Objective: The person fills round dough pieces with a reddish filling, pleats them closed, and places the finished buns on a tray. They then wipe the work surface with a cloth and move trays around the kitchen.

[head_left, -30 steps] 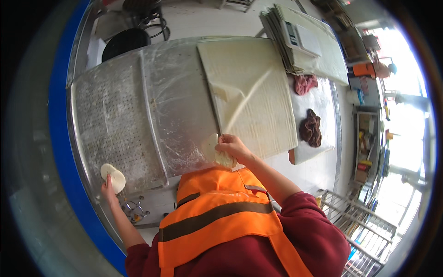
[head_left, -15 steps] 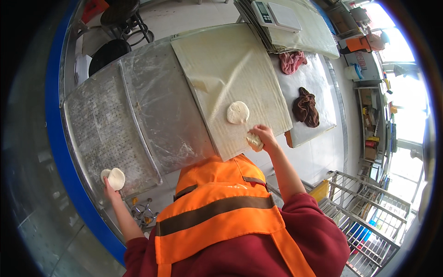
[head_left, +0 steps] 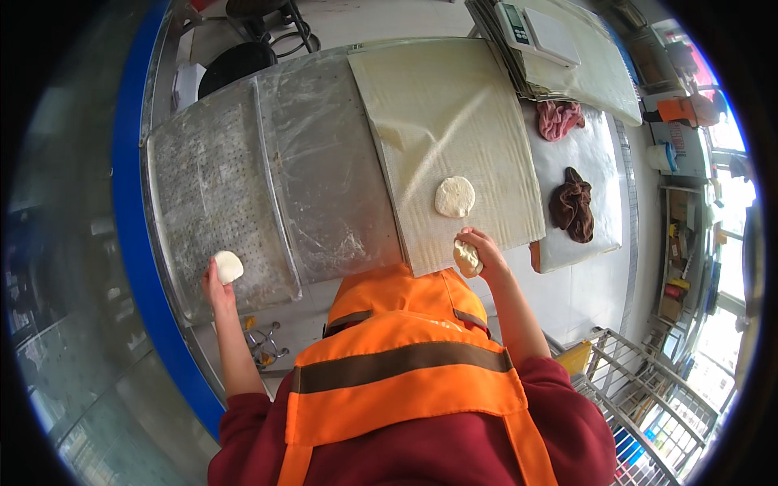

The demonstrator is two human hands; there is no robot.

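My left hand (head_left: 217, 287) grips a white round of dough (head_left: 228, 266) over the near part of the perforated metal tray (head_left: 212, 174). On the right, my right hand (head_left: 484, 253) is closed around a lumpy, creased piece of dough (head_left: 467, 258), held at the near right edge of the cream mesh sheet (head_left: 429, 105). A flat round of dough (head_left: 455, 197) lies alone on that sheet, just beyond my right hand and apart from it. The sheet is wrinkled toward its far left.
A bare metal surface (head_left: 328, 178) lies between tray and sheet. Right of the sheet are a pink cloth (head_left: 559, 120) and a brown cloth (head_left: 572, 205). A white scale (head_left: 539, 34) sits on stacked sheets at the back. A wire rack (head_left: 648, 405) stands near right, a black stool (head_left: 237, 66) far left.
My left hand has lifted slightly away from me with its dough, which now looks like a single round rather than two lobes. My right hand still grips its piece. The whole view has shifted.
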